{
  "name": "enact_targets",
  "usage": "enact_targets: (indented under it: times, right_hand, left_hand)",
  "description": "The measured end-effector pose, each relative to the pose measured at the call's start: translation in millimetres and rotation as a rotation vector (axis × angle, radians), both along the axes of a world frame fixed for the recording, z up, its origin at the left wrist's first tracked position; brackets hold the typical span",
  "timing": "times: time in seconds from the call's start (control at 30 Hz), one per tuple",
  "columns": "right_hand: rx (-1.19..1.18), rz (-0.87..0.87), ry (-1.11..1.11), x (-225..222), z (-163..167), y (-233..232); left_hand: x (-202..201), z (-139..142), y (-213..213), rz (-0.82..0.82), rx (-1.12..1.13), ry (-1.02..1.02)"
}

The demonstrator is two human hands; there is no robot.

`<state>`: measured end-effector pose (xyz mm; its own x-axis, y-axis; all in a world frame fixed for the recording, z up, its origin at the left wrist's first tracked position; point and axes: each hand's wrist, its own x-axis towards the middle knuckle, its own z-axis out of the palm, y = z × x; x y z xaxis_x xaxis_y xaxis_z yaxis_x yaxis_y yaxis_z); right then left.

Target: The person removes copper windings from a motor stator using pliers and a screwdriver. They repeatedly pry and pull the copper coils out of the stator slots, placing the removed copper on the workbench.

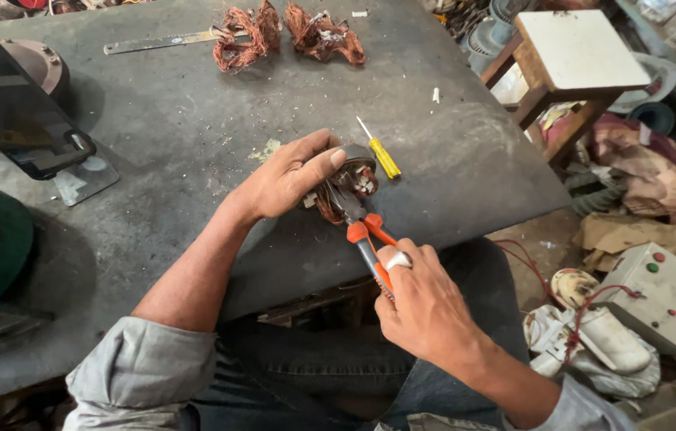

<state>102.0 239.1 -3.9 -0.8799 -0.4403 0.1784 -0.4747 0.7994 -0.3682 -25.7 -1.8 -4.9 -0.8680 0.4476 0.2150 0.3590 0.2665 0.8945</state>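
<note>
My left hand point(288, 175) grips a small round motor stator point(354, 177) with copper winding, holding it down near the front edge of the dark grey table point(194, 128). My right hand point(425, 307), with a ring on one finger, is closed on the orange handles of pliers point(368, 239). The pliers' jaws reach into the winding of the stator. A yellow-handled screwdriver point(382, 153) lies on the table just beyond the stator.
Two bundles of stripped copper wire point(286, 33) and a flat metal strip point(158, 41) lie at the table's far side. A dark phone on a stand point(19, 112) stands left. A wooden stool point(569, 60), a white switch box point(665, 295) and scrap litter the floor right.
</note>
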Motion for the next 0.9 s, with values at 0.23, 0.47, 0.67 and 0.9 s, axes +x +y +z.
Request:
enact_targets:
  times: [0.23, 0.47, 0.67, 0.9]
  right_hand:
    - [-0.638, -0.097, -0.962, -21, -3, 92]
    - [-0.373, -0.221, -0.607, -58, 7, 175]
    - [0.138, -0.139, 0.350, -96, 13, 109]
    - [-0.414, 0.039, 0.163, -67, -3, 8]
  left_hand:
    - [-4, -9, -6, 0.015, 0.118, 0.051]
    - [-13, -19, -12, 0.253, 0.022, -0.034]
    - [-8, -15, -9, 0.170, 0.016, 0.067]
    - [-5, -8, -9, 0.023, -0.046, 0.205]
